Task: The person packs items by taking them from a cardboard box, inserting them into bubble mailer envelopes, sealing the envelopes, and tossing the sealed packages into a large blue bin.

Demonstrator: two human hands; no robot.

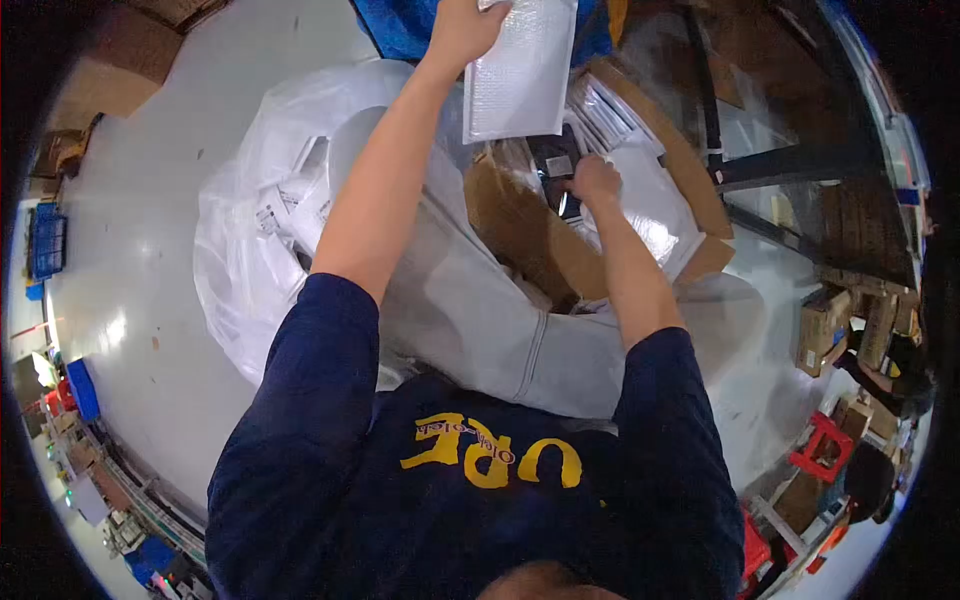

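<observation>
My left hand (465, 32) grips a white bubble mailer (520, 80) by its upper left edge and holds it up near the top of the view. Lower and to the right, my right hand (596, 181) has its fingers curled against a dark packet (555, 160) with a small pale label. That packet lies in an open cardboard box (685, 165), beside more white mailers (645, 195). Left of my legs, a large translucent plastic bag (240, 230) holds several white labelled packages (290, 200).
A blue bag (392, 28) is behind the raised mailer. Dark metal framing (790, 165) stands at the right. Cardboard cartons (825, 325), a red stool (822, 447) and another person's arm (875, 375) appear at the far right. Blue crates (46, 240) are at the far left.
</observation>
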